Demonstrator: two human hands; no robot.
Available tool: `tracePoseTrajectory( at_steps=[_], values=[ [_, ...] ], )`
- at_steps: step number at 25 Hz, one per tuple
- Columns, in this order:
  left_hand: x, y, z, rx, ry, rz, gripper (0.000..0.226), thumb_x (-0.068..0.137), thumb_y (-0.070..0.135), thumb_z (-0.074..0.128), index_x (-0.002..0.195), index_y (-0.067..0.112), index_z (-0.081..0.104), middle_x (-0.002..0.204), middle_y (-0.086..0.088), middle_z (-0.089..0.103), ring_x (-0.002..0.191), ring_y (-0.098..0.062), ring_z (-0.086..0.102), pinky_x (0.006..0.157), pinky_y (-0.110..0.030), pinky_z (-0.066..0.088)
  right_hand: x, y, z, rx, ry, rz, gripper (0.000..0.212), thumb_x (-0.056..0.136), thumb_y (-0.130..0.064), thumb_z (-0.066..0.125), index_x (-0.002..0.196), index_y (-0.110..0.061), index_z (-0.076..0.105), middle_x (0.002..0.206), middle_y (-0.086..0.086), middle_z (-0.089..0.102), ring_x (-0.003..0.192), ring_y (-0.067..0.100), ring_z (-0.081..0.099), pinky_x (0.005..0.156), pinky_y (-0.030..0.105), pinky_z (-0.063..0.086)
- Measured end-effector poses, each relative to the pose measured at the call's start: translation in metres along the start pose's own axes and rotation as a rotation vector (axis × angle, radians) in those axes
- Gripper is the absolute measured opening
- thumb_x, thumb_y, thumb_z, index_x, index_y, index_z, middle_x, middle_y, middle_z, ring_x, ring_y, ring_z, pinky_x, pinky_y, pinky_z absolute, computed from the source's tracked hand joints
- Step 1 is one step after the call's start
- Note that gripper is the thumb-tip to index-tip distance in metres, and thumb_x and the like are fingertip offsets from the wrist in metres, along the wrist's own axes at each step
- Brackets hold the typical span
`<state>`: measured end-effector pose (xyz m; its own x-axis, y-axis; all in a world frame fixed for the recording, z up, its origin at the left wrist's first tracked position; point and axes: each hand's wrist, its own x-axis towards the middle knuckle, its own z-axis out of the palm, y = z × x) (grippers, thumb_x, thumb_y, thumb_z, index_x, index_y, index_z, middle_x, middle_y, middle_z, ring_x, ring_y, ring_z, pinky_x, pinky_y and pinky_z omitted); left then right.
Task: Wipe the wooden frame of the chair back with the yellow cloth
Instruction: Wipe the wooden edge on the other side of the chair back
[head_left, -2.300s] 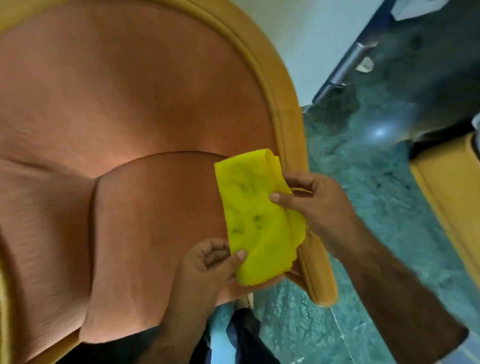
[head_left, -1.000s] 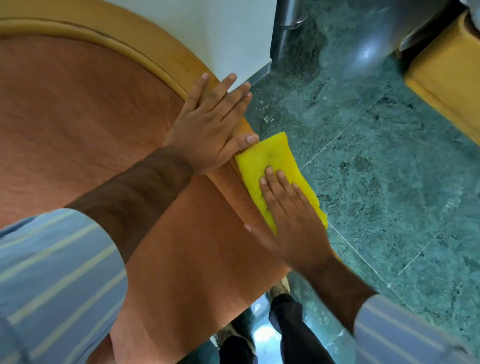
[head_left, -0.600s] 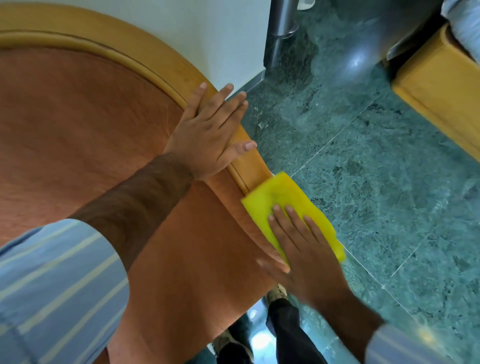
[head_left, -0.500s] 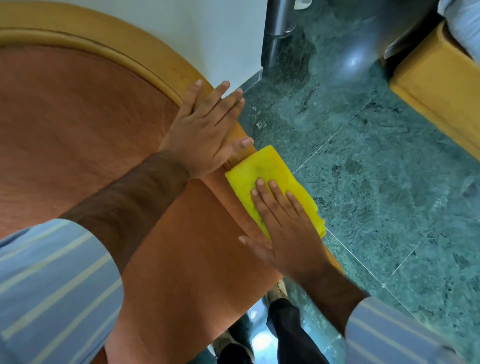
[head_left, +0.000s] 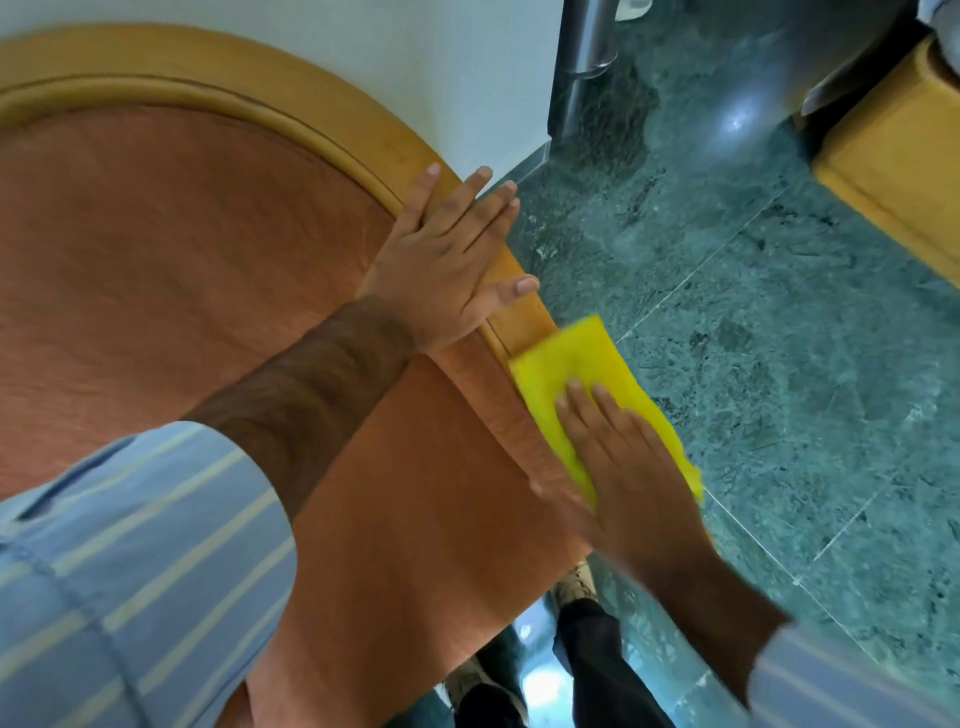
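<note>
In the head view, the right hand (head_left: 618, 467) is lying flat with its fingers spread, pressing the yellow cloth (head_left: 576, 379) onto the wooden frame (head_left: 363, 140) at about 4 o'clock on the chair back's curve. The cloth is sitting folded over the frame's edge, its outer side hanging over the green stone floor (head_left: 779, 364). The left hand (head_left: 447, 260) is resting open, fingers extended and close together, on the frame at about 2 o'clock, bracing the chair just above the cloth; a strip of bare wood is showing between the two.

The hand is blurring, so the stroke looks quick. I judge the cloth could slide off the narrow edge toward the floor, since only palm pressure is keeping it there, or drift inward onto the orange upholstery (head_left: 182, 260) and miss the wood.

Compared with half a second ago, the cloth is sitting lower along the frame, away from the left thumb it was nearly touching, while the left hand is staying where it was.
</note>
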<state>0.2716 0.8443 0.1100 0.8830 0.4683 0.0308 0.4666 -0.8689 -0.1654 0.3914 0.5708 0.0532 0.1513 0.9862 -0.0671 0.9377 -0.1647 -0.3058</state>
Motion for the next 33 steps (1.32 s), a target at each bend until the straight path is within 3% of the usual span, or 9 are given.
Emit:
tracePoseTrajectory(
  at_steps=[3, 6, 10, 14, 17, 23, 27, 33],
  values=[
    [0.001, 0.000, 0.000, -0.002, 0.008, 0.007, 0.088, 0.101, 0.068, -0.001, 0.159, 0.010, 0.030, 0.170, -0.004, 0.029, 0.159, -0.024, 0.016, 0.129, -0.058, 0.008, 0.034, -0.001, 0.003, 0.037, -0.003, -0.016, 0.084, 0.097, -0.067, 0.045, 0.161, -0.013, 0.032, 0.173, 0.004, 0.024, 0.161, 0.023, 0.021, 0.127, 0.045, 0.029],
    [0.001, 0.000, -0.002, -0.009, -0.024, 0.006, 0.088, 0.100, 0.068, -0.004, 0.161, 0.011, 0.025, 0.171, -0.003, 0.025, 0.160, -0.023, 0.012, 0.129, -0.058, 0.006, -0.039, 0.027, 0.004, -0.033, -0.060, -0.071, 0.082, 0.100, -0.067, 0.045, 0.163, -0.018, 0.029, 0.175, -0.001, 0.020, 0.162, 0.019, 0.018, 0.127, 0.044, 0.029],
    [0.000, 0.001, -0.002, 0.003, -0.019, -0.003, 0.089, 0.099, 0.069, -0.003, 0.161, 0.011, 0.022, 0.172, -0.003, 0.023, 0.160, -0.022, 0.011, 0.129, -0.058, 0.006, -0.113, 0.051, -0.005, -0.057, -0.093, -0.083, 0.079, 0.101, -0.067, 0.043, 0.163, -0.019, 0.029, 0.175, -0.004, 0.019, 0.161, 0.020, 0.023, 0.131, 0.037, 0.019],
    [0.000, 0.001, 0.000, 0.002, -0.001, -0.020, 0.087, 0.101, 0.069, 0.000, 0.160, 0.010, 0.025, 0.170, -0.004, 0.026, 0.160, -0.023, 0.013, 0.129, -0.058, 0.006, -0.029, 0.021, -0.004, -0.044, -0.042, -0.065, 0.077, 0.099, -0.066, 0.045, 0.157, -0.016, 0.043, 0.170, 0.001, 0.033, 0.159, 0.022, 0.028, 0.124, 0.045, 0.036],
    [0.001, 0.001, 0.001, 0.018, 0.019, -0.007, 0.085, 0.102, 0.067, 0.002, 0.160, 0.010, 0.028, 0.170, -0.004, 0.029, 0.160, -0.023, 0.016, 0.129, -0.057, 0.007, 0.014, 0.009, -0.006, -0.009, -0.050, -0.063, 0.079, 0.098, -0.067, 0.043, 0.158, -0.016, 0.041, 0.170, 0.000, 0.030, 0.159, 0.020, 0.026, 0.126, 0.042, 0.033],
    [0.000, -0.001, 0.001, 0.023, 0.027, 0.004, 0.083, 0.103, 0.067, 0.005, 0.160, 0.010, 0.027, 0.169, -0.004, 0.030, 0.159, -0.023, 0.016, 0.128, -0.059, 0.010, -0.096, 0.031, -0.012, -0.072, -0.078, -0.102, 0.069, 0.103, -0.061, 0.041, 0.154, -0.014, 0.047, 0.168, 0.001, 0.036, 0.158, 0.020, 0.031, 0.120, 0.045, 0.034],
    [0.001, 0.000, 0.003, 0.018, 0.043, -0.011, 0.084, 0.103, 0.067, 0.005, 0.159, 0.010, 0.028, 0.169, -0.005, 0.031, 0.159, -0.023, 0.017, 0.129, -0.058, 0.008, -0.054, 0.032, -0.010, -0.104, -0.031, -0.146, 0.066, 0.099, -0.053, 0.047, 0.152, -0.014, 0.051, 0.164, 0.004, 0.043, 0.153, 0.025, 0.037, 0.117, 0.049, 0.044],
    [0.000, 0.001, 0.002, 0.027, 0.046, -0.008, 0.084, 0.103, 0.066, 0.003, 0.159, 0.010, 0.030, 0.168, -0.006, 0.033, 0.159, -0.024, 0.018, 0.129, -0.058, 0.008, 0.005, 0.015, 0.001, 0.022, -0.021, -0.081, 0.072, 0.100, -0.056, 0.045, 0.158, -0.014, 0.041, 0.170, 0.002, 0.032, 0.159, 0.021, 0.027, 0.127, 0.041, 0.029]
  ],
)
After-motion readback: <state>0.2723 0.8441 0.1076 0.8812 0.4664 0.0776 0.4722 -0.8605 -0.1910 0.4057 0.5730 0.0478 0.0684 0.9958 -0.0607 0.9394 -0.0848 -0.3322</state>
